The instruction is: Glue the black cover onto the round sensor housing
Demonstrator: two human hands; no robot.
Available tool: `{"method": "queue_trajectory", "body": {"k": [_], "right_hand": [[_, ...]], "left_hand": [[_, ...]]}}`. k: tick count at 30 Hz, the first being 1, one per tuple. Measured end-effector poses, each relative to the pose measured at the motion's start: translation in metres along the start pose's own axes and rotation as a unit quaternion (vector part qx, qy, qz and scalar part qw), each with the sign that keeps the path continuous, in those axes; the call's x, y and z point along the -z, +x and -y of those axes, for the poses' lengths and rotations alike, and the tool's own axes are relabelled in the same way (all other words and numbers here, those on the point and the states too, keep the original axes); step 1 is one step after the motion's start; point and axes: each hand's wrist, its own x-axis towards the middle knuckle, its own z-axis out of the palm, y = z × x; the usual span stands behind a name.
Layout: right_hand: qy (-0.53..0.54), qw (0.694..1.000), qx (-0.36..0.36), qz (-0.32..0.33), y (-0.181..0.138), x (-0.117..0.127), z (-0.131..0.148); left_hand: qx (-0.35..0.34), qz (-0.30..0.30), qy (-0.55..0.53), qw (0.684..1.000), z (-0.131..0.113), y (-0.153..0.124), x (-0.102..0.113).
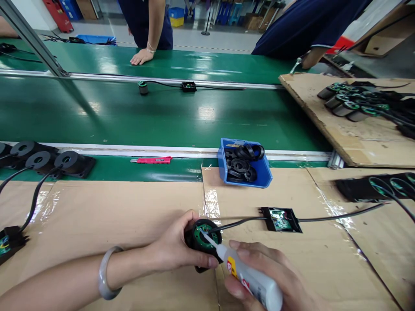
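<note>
My left hand is closed round a black cylindrical housing whose open end shows a round green circuit board. In my right hand is a translucent glue bottle, tilted so its thin nozzle points down to the left. The nozzle tip is at the board; whether it touches, I cannot tell. From the housing a black cable runs right to a small open black box holding another green board. Both hands are over the cardboard-covered bench.
A blue bin of black rings stands beyond my hands. A red utility knife lies left of it. Black housings stand at left, and more parts lie on a raised board at right. Across the green belt, a person's hand rests.
</note>
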Motion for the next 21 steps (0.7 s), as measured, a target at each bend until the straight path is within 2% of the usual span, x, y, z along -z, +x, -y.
{"method": "queue_trajectory", "body": {"k": [3,6,13,21], "right_hand": [[0.010,0.997,-0.059,-0.047,-0.003,-0.010,0.010],[0.001,0.996,-0.064,-0.062,-0.005,-0.012,0.012],[-0.036,0.997,0.035,0.052,-0.004,0.010,-0.007],[-0.073,0.994,0.065,0.058,-0.006,0.012,-0.011]], "left_hand": [[-0.003,-0.004,0.001,1.000,-0.001,0.000,-0.001],[0.004,-0.003,-0.003,1.000,-0.001,0.000,0.000],[0.014,-0.007,-0.001,1.000,0.002,0.000,0.001],[0.009,-0.011,-0.005,1.000,0.002,0.000,0.000]]}}
